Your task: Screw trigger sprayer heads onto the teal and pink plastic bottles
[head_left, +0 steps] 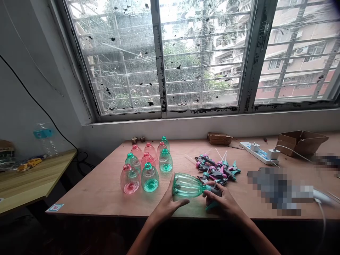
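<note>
Over the table's front edge I hold a clear green spray bottle [188, 185] on its side, its neck to the right. My left hand [171, 202] is closed around the bottle's base. At the neck, my right hand [221, 198] grips the grey and teal spray head [214, 190], which meets the bottle's mouth; whether it is fully screwed on I cannot tell. Beyond my right hand lies a heap of trigger spray heads [216, 167] in purple, teal and grey, some with white tubes sticking up. Left of my hands stand open-necked green bottles [150, 178] and pink bottles [130, 179].
A white power strip [259, 153] with plugs and a cardboard box [301, 142] are at the right rear. A brown packet [219, 139] lies by the wall. Blurred items [278, 191] and a cable occupy the right side. A second table [34, 177] stands left.
</note>
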The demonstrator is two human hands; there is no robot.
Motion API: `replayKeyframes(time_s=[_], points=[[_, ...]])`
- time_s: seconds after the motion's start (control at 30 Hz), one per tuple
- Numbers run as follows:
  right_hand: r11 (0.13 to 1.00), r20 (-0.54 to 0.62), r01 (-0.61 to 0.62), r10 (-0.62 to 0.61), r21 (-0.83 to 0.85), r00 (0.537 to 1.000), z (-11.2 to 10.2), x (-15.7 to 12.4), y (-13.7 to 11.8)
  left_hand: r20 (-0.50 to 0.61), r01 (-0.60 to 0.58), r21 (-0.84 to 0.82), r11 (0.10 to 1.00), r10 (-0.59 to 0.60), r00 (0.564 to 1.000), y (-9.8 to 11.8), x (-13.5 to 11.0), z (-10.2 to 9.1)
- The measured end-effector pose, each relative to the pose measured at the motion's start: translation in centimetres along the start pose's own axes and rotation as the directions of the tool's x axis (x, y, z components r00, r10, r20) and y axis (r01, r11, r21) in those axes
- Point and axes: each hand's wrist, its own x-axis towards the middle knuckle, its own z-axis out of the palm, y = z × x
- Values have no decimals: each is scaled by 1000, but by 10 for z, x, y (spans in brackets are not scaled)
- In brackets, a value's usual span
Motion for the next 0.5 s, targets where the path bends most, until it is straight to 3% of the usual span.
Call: replayKeyframes(time_s=[0.13, 0.5], points=[[1000, 20, 1, -1, 5, 1000, -2, 1, 5, 43, -21, -20, 1000, 22, 999, 5, 0, 0], [1000, 15, 5, -5, -11, 1000, -4, 2, 7, 30, 15, -15, 1000, -15, 999, 7, -1, 1]])
